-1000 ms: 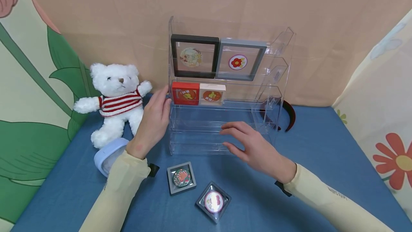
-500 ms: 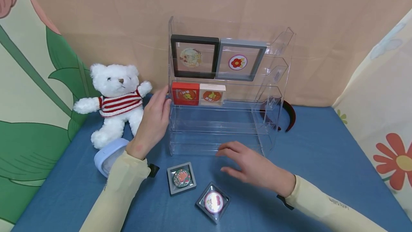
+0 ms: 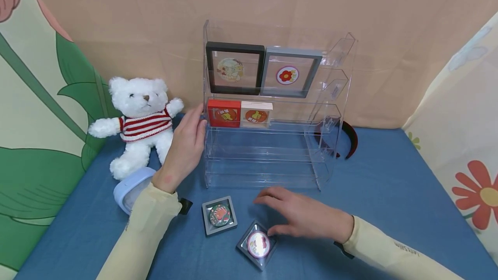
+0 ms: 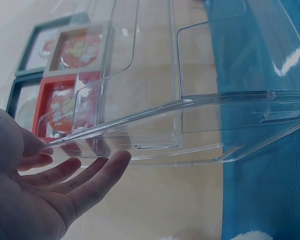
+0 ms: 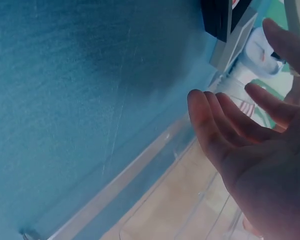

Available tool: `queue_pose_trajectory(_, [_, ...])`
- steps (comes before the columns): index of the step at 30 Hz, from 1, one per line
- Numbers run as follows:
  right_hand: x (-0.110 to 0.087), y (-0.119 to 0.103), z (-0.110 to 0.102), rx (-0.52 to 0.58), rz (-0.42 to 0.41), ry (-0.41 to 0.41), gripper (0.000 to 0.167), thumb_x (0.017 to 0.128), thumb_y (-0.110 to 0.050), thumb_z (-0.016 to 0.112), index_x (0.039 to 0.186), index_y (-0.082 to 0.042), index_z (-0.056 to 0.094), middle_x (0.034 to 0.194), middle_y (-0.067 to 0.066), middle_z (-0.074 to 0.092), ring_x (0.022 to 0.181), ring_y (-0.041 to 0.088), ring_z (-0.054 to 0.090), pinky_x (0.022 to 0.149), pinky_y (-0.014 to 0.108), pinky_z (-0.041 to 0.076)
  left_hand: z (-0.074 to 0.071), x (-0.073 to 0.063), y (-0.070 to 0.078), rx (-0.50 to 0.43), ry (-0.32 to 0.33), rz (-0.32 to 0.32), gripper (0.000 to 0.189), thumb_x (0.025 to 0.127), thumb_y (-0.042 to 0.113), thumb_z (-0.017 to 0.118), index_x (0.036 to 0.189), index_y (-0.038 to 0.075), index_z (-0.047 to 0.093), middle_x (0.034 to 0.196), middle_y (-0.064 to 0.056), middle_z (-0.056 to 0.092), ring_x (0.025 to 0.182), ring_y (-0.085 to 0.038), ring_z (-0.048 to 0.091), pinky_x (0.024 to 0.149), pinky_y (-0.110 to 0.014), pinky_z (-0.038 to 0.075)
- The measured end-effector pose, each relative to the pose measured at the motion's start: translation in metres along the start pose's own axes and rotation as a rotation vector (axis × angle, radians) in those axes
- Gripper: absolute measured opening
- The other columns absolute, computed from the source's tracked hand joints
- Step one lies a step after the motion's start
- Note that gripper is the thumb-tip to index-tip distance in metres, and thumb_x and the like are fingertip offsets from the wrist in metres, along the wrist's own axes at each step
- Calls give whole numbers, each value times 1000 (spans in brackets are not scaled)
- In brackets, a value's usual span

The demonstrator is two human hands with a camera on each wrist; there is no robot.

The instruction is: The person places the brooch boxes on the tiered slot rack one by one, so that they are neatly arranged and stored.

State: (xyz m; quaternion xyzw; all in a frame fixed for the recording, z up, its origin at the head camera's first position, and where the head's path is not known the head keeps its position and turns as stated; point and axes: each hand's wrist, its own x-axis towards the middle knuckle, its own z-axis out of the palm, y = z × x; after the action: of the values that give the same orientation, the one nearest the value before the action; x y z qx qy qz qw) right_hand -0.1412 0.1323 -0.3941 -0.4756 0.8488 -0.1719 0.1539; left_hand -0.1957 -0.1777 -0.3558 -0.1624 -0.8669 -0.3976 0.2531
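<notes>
A clear acrylic tiered stand (image 3: 241,154) rises at the centre in the head view. My left hand (image 3: 184,139) rests with extended fingers against its left side panel, also visible in the left wrist view. Above the cloth in front, my right hand (image 3: 307,214) hovers with spread, relaxed fingers, holding nothing. Its thumb is close over a small dark square frame (image 3: 258,244) with a shiny round badge; contact cannot be told. Left of that lies a small grey frame (image 3: 219,215) with a dark green badge.
Upper tiers bear a large black frame (image 3: 235,68), a large grey frame (image 3: 292,71), a red square frame (image 3: 224,113) and a white square frame (image 3: 256,114). A white teddy bear (image 3: 142,120) and light-blue rounded object (image 3: 132,189) sit left. A dark red headband (image 3: 350,139) lies behind, right.
My right hand has come down and toward me, from in front of the stand's lower tiers to above the small dark frame. The left hand stays on the stand's side.
</notes>
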Motion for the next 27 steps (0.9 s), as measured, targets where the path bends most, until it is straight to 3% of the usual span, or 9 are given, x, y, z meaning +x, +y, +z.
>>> queue_pose_trajectory(10, [-2, 1, 11, 56, -60, -66, 63, 93, -50, 69, 147, -23, 50, 144, -6, 47, 127, 9, 47, 104, 36, 48, 0, 0, 0, 5, 4, 0, 51, 105, 6, 51, 154, -1, 37, 142, -19, 51, 128, -32, 51, 106, -53, 45])
queue_pose_trajectory(27, [-2, 2, 17, 28, -100, -122, 68, 89, -46, 76, 147, -23, 49, 144, -8, 47, 127, 7, 46, 103, 35, 48, -1, 0, 1, 7, 0, -7, 51, 105, 6, 51, 153, -2, 37, 143, -20, 50, 129, -33, 50, 106, -53, 45])
